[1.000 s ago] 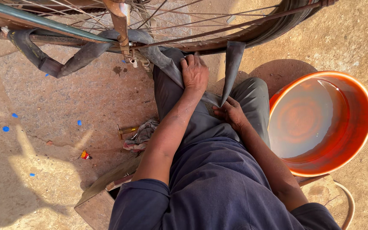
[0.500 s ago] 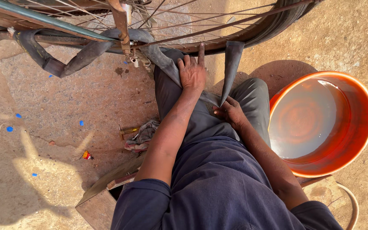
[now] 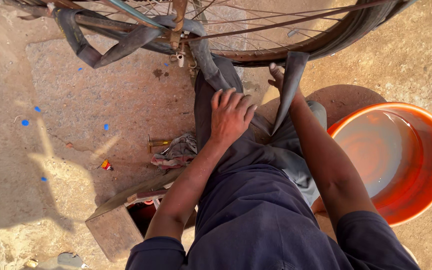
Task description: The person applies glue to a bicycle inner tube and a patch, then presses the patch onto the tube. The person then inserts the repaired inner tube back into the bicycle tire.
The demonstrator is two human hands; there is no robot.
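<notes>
Two hands working: I'm resting left hand [image 3: 232, 114], fingers loose, flat on tube [image 3: 207, 60] over knee; right hand [image 3: 279, 80] reaching behind hanging tube flap [image 3: 290, 85], grip hidden, cannot tell. Judging best: feeding tube evenly toward wheel rim [image 3: 296, 50], basin [image 3: 428, 165] nearby.
</notes>
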